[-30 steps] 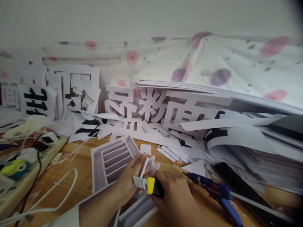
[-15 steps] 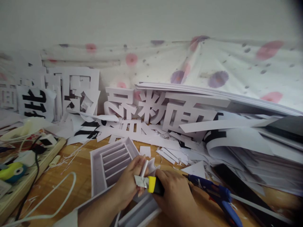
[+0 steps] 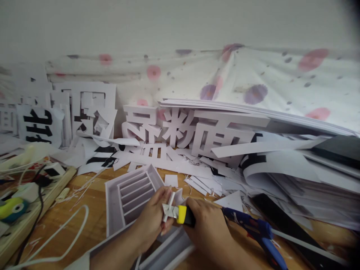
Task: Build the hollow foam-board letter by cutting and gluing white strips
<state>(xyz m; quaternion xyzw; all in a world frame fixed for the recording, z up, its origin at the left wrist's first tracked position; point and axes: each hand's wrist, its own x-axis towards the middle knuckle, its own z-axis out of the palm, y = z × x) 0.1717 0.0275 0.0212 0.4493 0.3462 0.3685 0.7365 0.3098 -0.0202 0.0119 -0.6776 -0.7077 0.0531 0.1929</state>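
Standing at mid-frame are three white characters (image 3: 174,127); one blue glue gun (image 3: 250,222) lies at lower right, one white hollow form (image 3: 113,210) at lower centre. Just over that form, the left hand (image 3: 154,212), forearm (image 3: 115,245) slanting in from lower left, pinches one tilted white strip (image 3: 171,198). The right hand (image 3: 208,221), knuckles up, wraps around one yellow-and-black cutter (image 3: 182,215), its blade (image 3: 173,213) crossing the strip.

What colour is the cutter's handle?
The cutter's handle is black with a yellow front; see the head view.
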